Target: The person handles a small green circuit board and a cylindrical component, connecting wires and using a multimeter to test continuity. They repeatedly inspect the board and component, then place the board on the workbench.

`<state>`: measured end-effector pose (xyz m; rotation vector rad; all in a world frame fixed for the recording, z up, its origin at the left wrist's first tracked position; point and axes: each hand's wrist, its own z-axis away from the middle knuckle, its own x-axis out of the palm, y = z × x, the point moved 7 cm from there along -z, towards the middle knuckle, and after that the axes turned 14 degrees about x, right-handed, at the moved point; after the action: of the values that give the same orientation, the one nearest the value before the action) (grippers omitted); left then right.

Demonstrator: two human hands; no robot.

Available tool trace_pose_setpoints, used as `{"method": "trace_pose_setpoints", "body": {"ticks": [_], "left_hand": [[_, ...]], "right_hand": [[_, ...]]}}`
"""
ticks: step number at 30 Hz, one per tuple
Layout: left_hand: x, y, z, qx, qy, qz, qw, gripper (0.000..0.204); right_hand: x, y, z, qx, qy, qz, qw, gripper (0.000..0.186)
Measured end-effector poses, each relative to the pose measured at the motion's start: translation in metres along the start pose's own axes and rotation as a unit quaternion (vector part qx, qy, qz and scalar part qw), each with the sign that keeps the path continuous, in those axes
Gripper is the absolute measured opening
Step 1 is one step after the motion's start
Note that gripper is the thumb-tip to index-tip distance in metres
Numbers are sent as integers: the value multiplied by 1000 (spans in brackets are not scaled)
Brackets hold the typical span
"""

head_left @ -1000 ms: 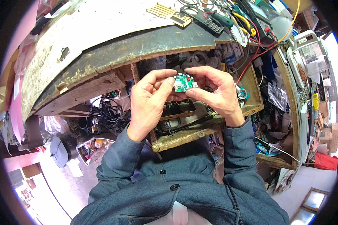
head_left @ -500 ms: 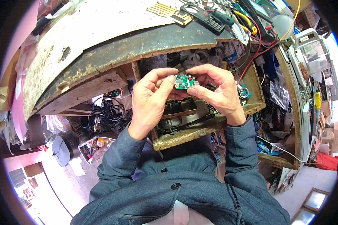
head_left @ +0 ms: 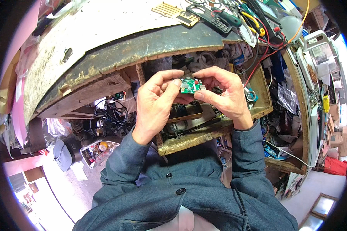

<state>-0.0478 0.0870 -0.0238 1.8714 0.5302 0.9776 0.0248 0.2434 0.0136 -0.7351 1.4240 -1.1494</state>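
Observation:
A small green circuit board with silver parts and a red component is held level between my two hands. My left hand grips its left end, thumb on the top face and fingers curled around it. My right hand closes on the right end with the thumb at the near edge. Beneath them is an open wooden drawer with a shallow metal-rimmed case, loose cables and assorted parts inside.
The worn workbench arches above the drawer, carrying yellow slotted plates, a green-handled screwdriver, pliers and a meter with red leads. Cable tangles lie at left, cluttered shelves at right. A box of odds and ends sits lower left.
Over the last second both hands have shifted slightly right with the board, whose angle has changed a little. The grip is the same.

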Motion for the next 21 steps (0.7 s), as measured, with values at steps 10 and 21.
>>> {"method": "trace_pose_setpoints", "body": {"ticks": [10, 21], "left_hand": [[0, 0, 1, 3, 7, 5, 1000, 28], [1, 0, 1, 5, 1, 10, 1000, 29]], "right_hand": [[1, 2, -1, -34, 20, -21, 999, 40], [2, -5, 2, -33, 17, -44, 998, 49]]}}
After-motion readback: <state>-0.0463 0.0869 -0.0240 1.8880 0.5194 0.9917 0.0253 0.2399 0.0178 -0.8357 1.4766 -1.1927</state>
